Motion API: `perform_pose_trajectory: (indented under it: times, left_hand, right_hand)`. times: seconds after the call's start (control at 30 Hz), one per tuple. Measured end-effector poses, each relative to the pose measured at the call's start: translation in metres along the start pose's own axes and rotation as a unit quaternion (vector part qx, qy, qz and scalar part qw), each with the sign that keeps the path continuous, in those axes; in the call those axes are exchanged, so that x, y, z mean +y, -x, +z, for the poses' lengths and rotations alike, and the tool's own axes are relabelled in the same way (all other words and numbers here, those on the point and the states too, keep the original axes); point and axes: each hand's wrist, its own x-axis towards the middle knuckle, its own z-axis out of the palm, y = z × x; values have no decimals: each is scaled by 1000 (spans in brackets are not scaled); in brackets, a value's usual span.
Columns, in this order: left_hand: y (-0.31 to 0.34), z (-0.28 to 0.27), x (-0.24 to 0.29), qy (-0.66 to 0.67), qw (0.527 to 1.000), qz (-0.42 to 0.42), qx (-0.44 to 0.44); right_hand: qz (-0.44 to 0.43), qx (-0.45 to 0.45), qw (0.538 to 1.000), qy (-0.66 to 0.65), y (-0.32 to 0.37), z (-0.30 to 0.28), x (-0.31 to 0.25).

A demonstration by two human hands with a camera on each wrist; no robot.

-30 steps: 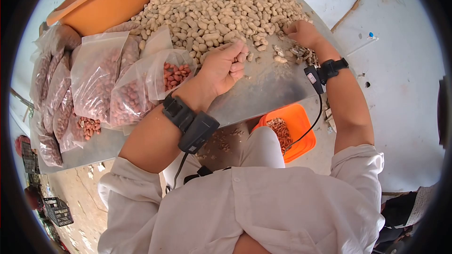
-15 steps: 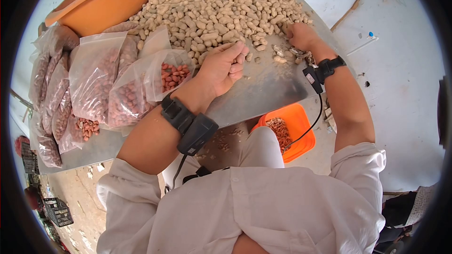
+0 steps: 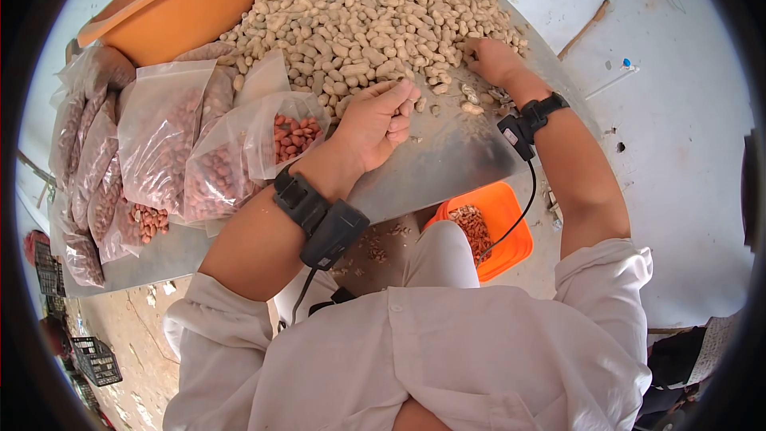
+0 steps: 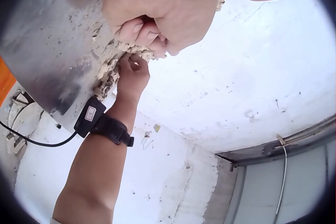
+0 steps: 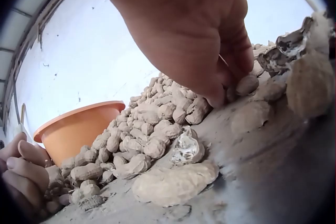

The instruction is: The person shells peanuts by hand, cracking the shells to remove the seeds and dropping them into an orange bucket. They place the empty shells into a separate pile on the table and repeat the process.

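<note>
From the head view, I see the heap of unshelled peanuts [image 3: 351,16] at twelve o'clock on the metal bench [image 3: 447,164]. My left hand [image 3: 369,129] is just below it, near the middle; its grip is closed, fingers curled in and thumb laid over, and I can't tell whether anything sits inside. My right hand [image 3: 499,62] is at about one o'clock, on the heap's near right edge. Its fingers bend down and its grip is nearly closed, thumb and fingertips pinching a peanut [image 5: 231,94] low against the bench. In the right wrist view, a broken shell [image 5: 187,146] and a whole peanut [image 5: 176,183] lie near that hand.

The orange bowl [image 3: 179,12] stands tilted at ten to eleven o'clock. Clear bags [image 3: 163,140] of nuts crowd together at nine to ten o'clock; an open one shows red kernels [image 3: 295,137]. At four o'clock, below the bench edge, an orange bin [image 3: 511,243] holds reddish-brown bits [image 3: 472,231]. A black crate [image 3: 97,361] sits on the floor [image 3: 144,335] at eight o'clock.
</note>
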Motion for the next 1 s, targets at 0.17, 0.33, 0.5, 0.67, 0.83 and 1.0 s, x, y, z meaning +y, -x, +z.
perform_pose_trajectory:
  times: [0.17, 0.33, 0.5, 0.67, 0.83, 1.0]
  left_hand:
    - [0, 0, 0, -2, 1000, 1, -3]
    - [0, 1, 0, 2, 1000, 7, -3]
    - [0, -1, 1, 5, 1000, 18, 1]
    - [-1, -3, 0, -21, 999, 48, -5]
    - [-2, -1, -2, -14, 994, 104, 23]
    - [1, 7, -1, -62, 990, 119, 37]
  right_hand:
    - [0, 26, 1000, 14, -5, 11, 4]
    - [3, 34, 999, 4, -6, 12, 6]
    - [27, 80, 996, -10, -5, 7, 4]
    - [33, 146, 950, -276, 11, -13, -7]
    - [45, 93, 684, -722, 59, -16, -80]
    - [22, 57, 573, -817, 86, -5, -122]
